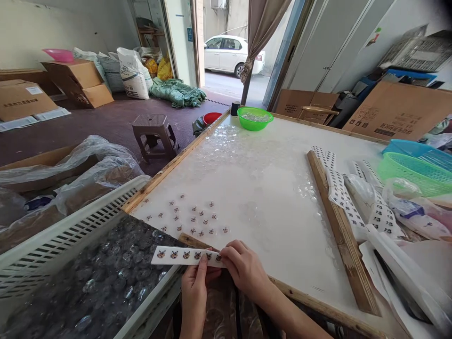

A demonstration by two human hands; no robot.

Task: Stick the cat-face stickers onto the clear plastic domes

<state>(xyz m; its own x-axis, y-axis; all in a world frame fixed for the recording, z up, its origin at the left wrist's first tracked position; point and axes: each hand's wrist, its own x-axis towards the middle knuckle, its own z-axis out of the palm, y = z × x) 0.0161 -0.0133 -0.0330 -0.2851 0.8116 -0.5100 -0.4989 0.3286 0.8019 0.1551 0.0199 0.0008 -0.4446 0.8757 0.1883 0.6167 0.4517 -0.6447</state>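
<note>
The right end of the strip (pixel 173 255) is partly covered by the right hand (pixel 247 268), so its last printed face is hard to make out. Fingers of the left hand (pixel 195 282) go out of sight behind the strip, and both forearms are cut off at the bottom edge. The crate (pixel 141 186) at lower left runs out of the frame; the clear pieces (pixel 106 263) in it blur together in shadow. What fills the green bowl (pixel 254 120) at upper centre is too small to tell.

The strip lies level at lower centre, over the near edge of the table (pixel 275 202). The left grip pinches it right of its middle, thumb in front, leaving the longer part free toward the left. The right grip is bunched at the right end; whether it pinches or only touches, I cannot tell. Small face-printed pieces (pixel 200 221) lie spread on the table just beyond.
</note>
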